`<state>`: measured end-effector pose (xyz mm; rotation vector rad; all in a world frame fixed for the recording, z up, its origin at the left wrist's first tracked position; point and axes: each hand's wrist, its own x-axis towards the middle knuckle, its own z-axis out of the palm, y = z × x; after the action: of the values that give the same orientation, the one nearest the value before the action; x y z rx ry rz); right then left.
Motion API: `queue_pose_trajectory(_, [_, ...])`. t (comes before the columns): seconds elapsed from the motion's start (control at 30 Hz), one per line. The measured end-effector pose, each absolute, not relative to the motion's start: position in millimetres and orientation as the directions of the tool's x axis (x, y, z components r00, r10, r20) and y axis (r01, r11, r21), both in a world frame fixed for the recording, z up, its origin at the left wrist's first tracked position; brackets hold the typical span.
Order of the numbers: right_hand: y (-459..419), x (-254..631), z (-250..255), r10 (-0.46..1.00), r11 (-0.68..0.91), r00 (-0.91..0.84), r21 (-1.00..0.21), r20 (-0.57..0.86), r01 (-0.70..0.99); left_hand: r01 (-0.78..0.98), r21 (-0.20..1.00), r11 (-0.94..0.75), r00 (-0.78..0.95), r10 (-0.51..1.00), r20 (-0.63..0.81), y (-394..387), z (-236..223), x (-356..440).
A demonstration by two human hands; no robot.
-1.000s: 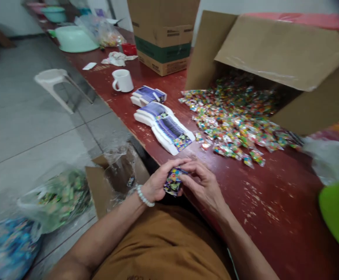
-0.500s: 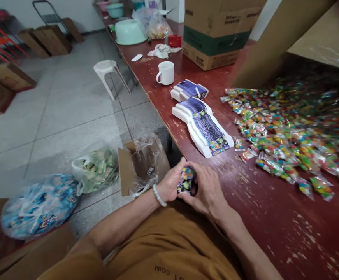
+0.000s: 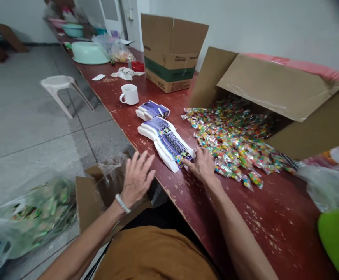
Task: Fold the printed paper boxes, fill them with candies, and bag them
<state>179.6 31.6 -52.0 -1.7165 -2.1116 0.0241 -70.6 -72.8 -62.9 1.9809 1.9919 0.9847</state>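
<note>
My left hand (image 3: 137, 177) hovers open with spread fingers over a plastic-lined cardboard box (image 3: 99, 190) on the floor beside the table edge. My right hand (image 3: 202, 165) rests on the red table (image 3: 274, 217), its fingertips touching the near end of a fanned stack of flat purple-printed cartons (image 3: 169, 144); I see nothing gripped in it. Just right of that hand lies a heap of small colourful candy packets (image 3: 233, 140) spilling from a big cardboard box (image 3: 274, 89) tipped on its side.
A second, smaller carton stack (image 3: 153, 111), a white mug (image 3: 129, 94), an upright cardboard box (image 3: 171, 50) and a green basin (image 3: 89, 52) stand farther along the table. A white plastic stool (image 3: 60, 87) and bags of packets (image 3: 26, 217) are on the floor. A green object (image 3: 338, 237) sits at right.
Both hands held a small colourful folded box at my lap; now it is gone from them. The left hand has opened over the floor box and the right has reached to the carton stack.
</note>
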Motion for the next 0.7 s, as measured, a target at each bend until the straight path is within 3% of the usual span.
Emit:
queue_pose_trajectory(0.07, [34, 177, -51, 0.961, 0.209, -0.156, -0.23, 0.227, 0.951, 0.913, 0.299, -0.276, 0.137, 0.901, 0.413, -49, -53, -42])
queue_pose_trajectory(0.13, [34, 176, -51, 0.968, 0.198, -0.154, -0.229, 0.197, 0.953, 0.92, 0.184, -0.346, 0.244, 0.873, 0.423, -28, -50, -23])
queue_pose_trajectory(0.3, [29, 172, -54, 0.962, 0.155, -0.061, -0.347, 0.267, 0.925, 0.925, 0.13, -0.357, 0.279, 0.871, 0.406, -7, -63, -14])
queue_pose_trajectory(0.43, [27, 173, -52, 0.94, 0.124, 0.091, -0.576, 0.329, 0.808, 0.921, 0.151, -0.358, 0.277, 0.877, 0.393, -9, -65, -15])
queue_pose_trajectory(0.53, [24, 184, -41, 0.964, 0.127, 0.146, -0.869, 0.221, 0.477, 0.892, 0.289, -0.346, 0.208, 0.885, 0.417, -14, -49, -15])
queue_pose_trajectory(0.6, [16, 193, -28, 0.988, 0.127, 0.06, -0.975, 0.141, 0.184, 0.792, 0.511, -0.334, 0.124, 0.908, 0.4, -19, -30, -16])
queue_pose_trajectory(0.67, [4, 199, -12, 0.991, 0.117, -0.062, -0.993, 0.117, 0.002, 0.519, 0.81, -0.275, 0.178, 0.961, 0.212, -27, -10, -16])
queue_pose_trajectory(0.7, [-3, 200, -4, 0.986, 0.109, -0.122, -0.993, 0.114, -0.045, 0.322, 0.933, -0.158, 0.325, 0.944, 0.048, -32, -1, -15])
